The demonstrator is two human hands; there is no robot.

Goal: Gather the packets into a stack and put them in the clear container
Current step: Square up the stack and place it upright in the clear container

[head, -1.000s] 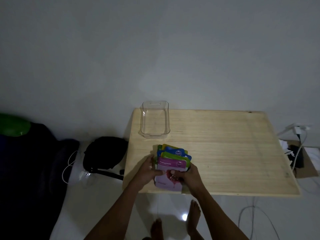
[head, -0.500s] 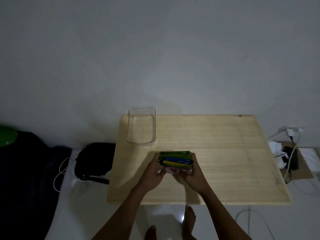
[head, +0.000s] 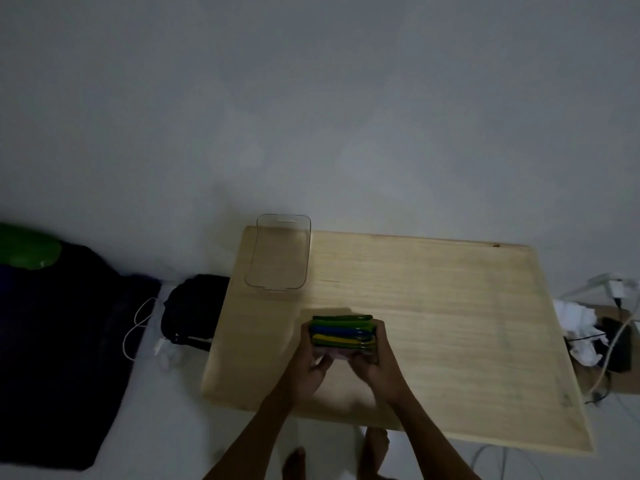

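A stack of packets [head: 341, 333] with green, blue, yellow and pink edges stands on edge over the wooden table [head: 433, 306], near its front left. My left hand [head: 311, 367] grips the stack's left side and my right hand [head: 375, 363] grips its right side. The clear container [head: 279, 253] sits empty at the table's far left corner, well beyond the stack and slightly left of it.
A black bag [head: 194, 311] and a white cable [head: 138, 327] lie on the floor left of the table. Dark bedding [head: 52, 341] fills the far left. Chargers, cables and white paper [head: 588, 327] crowd the floor at the right. My bare feet [head: 346, 455] show below the table's front edge.
The packets went from lying fanned flat near the front edge to being squared up on edge between both hands, lifted a little farther onto the table.
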